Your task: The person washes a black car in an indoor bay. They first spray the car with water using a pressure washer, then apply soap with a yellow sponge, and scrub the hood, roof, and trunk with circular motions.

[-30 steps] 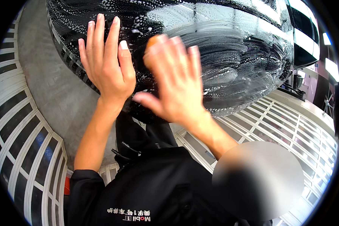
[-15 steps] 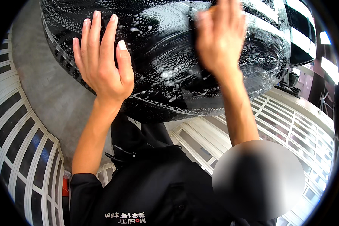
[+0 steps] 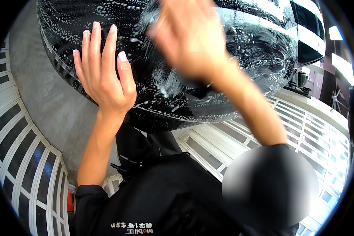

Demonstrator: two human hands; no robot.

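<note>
A glossy black car panel [image 3: 259, 55] covered in soap foam and water drops curves across the upper half of the view. My left hand [image 3: 106, 74] lies on it at the left, palm down with fingers spread, holding nothing. Over the foamy middle of the panel is my right hand [image 3: 192, 43], smeared by motion. Its fingers point up and partly run out of the picture's top, so whatever might lie under them is hidden. White suds [image 3: 163, 84] streak the panel just below this hand.
Grey floor [image 3: 31, 59] runs along the left of the car. White slatted panels with dark panes [image 3: 31, 185] curve up at the lower left, and a white grid-like structure [image 3: 299, 122] stands on the right. Something red [image 3: 70, 201] shows low on the left.
My right hand has swept left across the foam, its forearm now slanting. Something orange at its fingers earlier no longer shows. My left hand stays spread on the panel, slightly shifted in view.
</note>
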